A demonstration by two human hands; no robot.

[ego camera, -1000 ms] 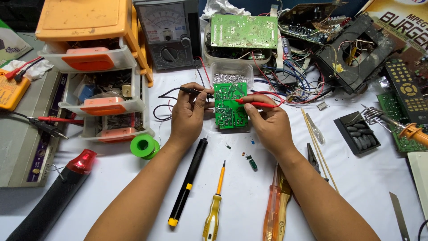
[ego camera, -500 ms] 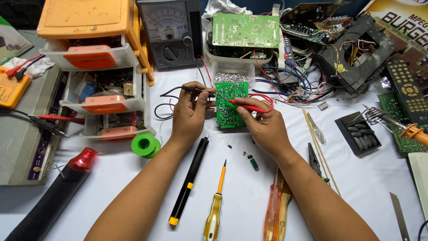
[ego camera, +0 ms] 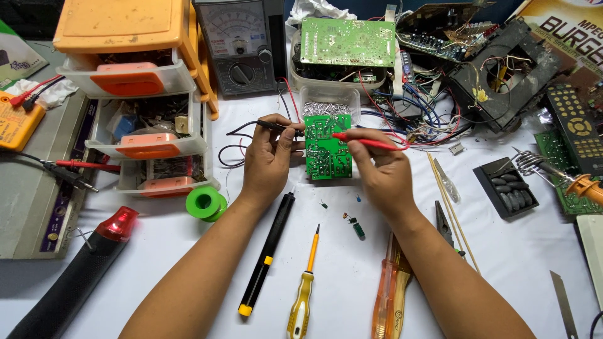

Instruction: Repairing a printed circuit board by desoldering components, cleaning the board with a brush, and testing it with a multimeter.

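Observation:
A small green circuit board (ego camera: pixel 328 147) stands tilted on the white table, solder side towards me. My left hand (ego camera: pixel 269 160) steadies its left edge and pinches a black test probe (ego camera: pixel 279 127) whose tip touches the board near its top left. My right hand (ego camera: pixel 382 168) holds a red test probe (ego camera: pixel 367 142), its tip on the board's upper middle. Black and red leads run back to the grey analog meter (ego camera: pixel 242 44).
An orange-and-clear drawer cabinet (ego camera: pixel 135 94) stands at the left. Behind the board are a clear plastic tub (ego camera: pixel 330 100) and a pile of boards and wires (ego camera: pixel 440 56). A black-and-yellow tool (ego camera: pixel 267 254), yellow screwdriver (ego camera: pixel 304 289), orange screwdrivers (ego camera: pixel 389 289), green solder spool (ego camera: pixel 204 202) and pliers (ego camera: pixel 446 226) lie near my forearms.
The red probe tip has slid left and up across the board, and the black probe has stayed at the left edge. The board has hardly moved.

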